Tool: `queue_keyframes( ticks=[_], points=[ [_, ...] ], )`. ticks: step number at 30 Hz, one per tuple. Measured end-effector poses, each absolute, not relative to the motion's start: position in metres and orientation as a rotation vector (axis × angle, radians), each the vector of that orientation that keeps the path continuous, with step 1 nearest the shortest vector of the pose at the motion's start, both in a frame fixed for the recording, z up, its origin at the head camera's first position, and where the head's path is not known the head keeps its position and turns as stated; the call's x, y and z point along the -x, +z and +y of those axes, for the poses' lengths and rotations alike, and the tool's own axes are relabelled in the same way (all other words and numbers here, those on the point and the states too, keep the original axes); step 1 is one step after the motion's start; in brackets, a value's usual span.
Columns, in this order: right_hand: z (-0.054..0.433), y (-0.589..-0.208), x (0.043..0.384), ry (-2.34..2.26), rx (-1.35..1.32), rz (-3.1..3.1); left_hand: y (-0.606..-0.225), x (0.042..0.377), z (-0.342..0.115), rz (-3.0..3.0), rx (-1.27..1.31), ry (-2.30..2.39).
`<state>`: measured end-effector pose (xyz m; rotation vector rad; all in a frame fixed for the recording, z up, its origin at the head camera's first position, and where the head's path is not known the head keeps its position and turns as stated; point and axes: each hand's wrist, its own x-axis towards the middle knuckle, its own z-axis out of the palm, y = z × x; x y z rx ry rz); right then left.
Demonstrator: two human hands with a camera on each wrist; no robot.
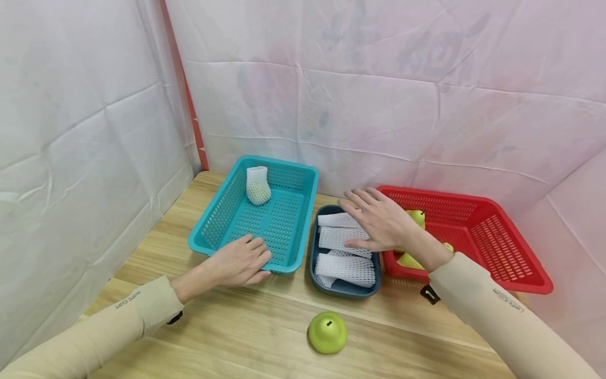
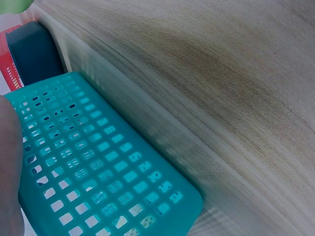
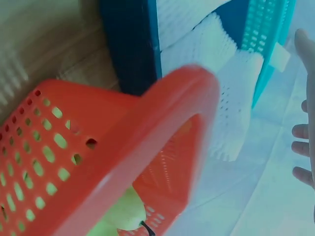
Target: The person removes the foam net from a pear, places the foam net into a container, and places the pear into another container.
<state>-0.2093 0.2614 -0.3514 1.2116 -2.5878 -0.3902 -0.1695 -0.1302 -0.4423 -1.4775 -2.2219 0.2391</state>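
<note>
My left hand (image 1: pixel 242 261) grips the near rim of a teal plastic basket (image 1: pixel 198 239), its fingers bent over the edge. In that basket, near the far left corner, lies a pear in a white foam net sleeve (image 1: pixel 259 187). My right hand (image 1: pixel 379 218), fingers spread and holding nothing, hovers over the dark blue bin (image 1: pixel 314 271). White foam net sleeves (image 1: pixel 345 268) lie flat in the bin. A bare green pear (image 1: pixel 328 332) stands on the table in front. The right wrist view shows the fingers (image 3: pixel 301 132) apart from the sleeves.
A red basket (image 1: pixel 516 284) stands right of the bin, under my right forearm, with green pears (image 1: pixel 411 261) at its left end. The wooden table (image 1: pixel 227 337) backs onto white sheeting (image 1: pixel 360 116), with more sheeting at both sides.
</note>
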Motion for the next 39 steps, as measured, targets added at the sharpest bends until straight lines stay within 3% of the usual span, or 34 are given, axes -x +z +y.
queue_keyframes(
  ticks=[17, 30, 39],
  points=[
    [0.264, -0.361, 0.13, -0.263, -1.326, -2.378, -0.443, 0.17, -0.131, -2.221, 1.48, 0.235],
    [0.244, -0.4, 0.081, -0.164, -1.317, -2.381, -0.444, 0.17, -0.131, -2.209, 1.482, 0.242],
    [0.236, -0.433, 0.064, -0.19, -1.36, -2.315, -0.441, 0.169, -0.13, -2.24, 1.486, 0.248]
  ],
)
